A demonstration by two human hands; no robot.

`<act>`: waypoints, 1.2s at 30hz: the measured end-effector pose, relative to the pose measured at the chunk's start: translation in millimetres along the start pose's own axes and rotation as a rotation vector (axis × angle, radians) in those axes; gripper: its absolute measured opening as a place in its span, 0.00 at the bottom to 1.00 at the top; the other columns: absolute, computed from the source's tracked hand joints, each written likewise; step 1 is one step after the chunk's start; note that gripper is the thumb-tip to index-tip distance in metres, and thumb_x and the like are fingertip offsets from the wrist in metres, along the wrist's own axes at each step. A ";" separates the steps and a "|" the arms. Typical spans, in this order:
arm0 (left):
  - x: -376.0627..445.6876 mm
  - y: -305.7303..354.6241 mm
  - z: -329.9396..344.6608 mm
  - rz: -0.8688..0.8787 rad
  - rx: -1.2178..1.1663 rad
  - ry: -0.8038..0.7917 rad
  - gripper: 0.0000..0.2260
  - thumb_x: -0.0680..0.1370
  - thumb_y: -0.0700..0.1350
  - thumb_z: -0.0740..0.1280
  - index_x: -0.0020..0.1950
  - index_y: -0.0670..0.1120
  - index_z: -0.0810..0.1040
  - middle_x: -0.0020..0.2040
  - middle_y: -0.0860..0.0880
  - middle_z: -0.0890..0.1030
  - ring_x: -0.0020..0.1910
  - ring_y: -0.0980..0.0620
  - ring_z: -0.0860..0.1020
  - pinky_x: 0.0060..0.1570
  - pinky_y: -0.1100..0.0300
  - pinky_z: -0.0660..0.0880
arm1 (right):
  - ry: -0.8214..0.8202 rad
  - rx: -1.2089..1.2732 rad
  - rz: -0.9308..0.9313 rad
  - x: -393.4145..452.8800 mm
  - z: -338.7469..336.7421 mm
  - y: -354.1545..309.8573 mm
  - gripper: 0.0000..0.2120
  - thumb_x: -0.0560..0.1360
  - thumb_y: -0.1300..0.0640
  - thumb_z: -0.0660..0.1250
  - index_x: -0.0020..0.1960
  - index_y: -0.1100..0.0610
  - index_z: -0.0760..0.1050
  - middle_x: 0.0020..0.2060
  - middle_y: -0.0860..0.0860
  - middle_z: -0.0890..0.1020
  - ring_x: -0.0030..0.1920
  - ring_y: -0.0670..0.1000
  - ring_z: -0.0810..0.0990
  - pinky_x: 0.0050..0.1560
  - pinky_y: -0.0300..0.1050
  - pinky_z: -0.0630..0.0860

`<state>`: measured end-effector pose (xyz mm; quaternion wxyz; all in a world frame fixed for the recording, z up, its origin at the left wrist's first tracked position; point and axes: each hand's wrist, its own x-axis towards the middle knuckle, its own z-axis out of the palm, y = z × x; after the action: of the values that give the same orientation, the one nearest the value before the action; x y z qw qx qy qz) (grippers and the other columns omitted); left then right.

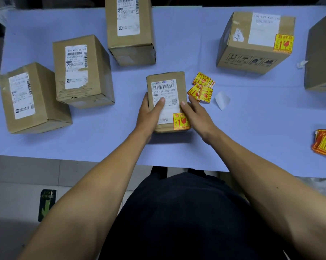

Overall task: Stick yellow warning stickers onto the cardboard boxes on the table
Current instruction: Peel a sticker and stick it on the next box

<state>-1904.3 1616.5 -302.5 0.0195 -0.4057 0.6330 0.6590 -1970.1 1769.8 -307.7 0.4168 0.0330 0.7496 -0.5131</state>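
Both hands clasp the small box (167,98), left hand (151,111) and right hand (194,113) gripping opposite sides, likely steadying it; its yellow sticker (181,121) sits at the near-right corner, loose stickers (202,87) just right.

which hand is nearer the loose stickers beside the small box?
Right. The right hand grips the small box just below the loose stickers; the left hand grips its far side.

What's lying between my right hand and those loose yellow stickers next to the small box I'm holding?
Nothing visible. The loose yellow warning stickers lie on bare lavender table just beyond the right hand, which grips the small brown cardboard box.
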 end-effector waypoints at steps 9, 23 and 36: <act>5.2 -1.8 1.4 -0.002 -0.068 -0.048 0.16 0.81 0.47 0.66 0.69 0.51 0.73 0.61 0.52 0.82 0.56 0.55 0.82 0.52 0.60 0.79 | 0.040 -0.063 -0.073 -1.2 19.8 -9.0 0.22 0.81 0.38 0.56 0.72 0.41 0.69 0.62 0.43 0.81 0.60 0.46 0.80 0.67 0.50 0.74; 36.8 64.7 13.9 0.090 -0.144 -0.131 0.15 0.81 0.45 0.66 0.68 0.47 0.74 0.62 0.48 0.82 0.58 0.50 0.82 0.60 0.50 0.78 | 0.147 -0.144 -0.208 10.4 -7.6 -70.8 0.21 0.82 0.39 0.53 0.69 0.44 0.73 0.60 0.43 0.81 0.60 0.49 0.79 0.64 0.53 0.74; 145.4 141.0 46.1 0.035 -0.092 -0.176 0.15 0.82 0.46 0.65 0.68 0.48 0.73 0.62 0.46 0.82 0.57 0.49 0.82 0.57 0.51 0.80 | 0.126 -0.148 -0.153 111.4 -55.2 -145.1 0.25 0.80 0.35 0.53 0.67 0.47 0.75 0.55 0.46 0.84 0.55 0.50 0.82 0.63 0.55 0.77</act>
<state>-2101.3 1556.8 -274.5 0.0447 -0.3357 0.6050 0.7206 -2144.4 1703.2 -266.5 0.3297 -0.0230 0.8105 -0.4837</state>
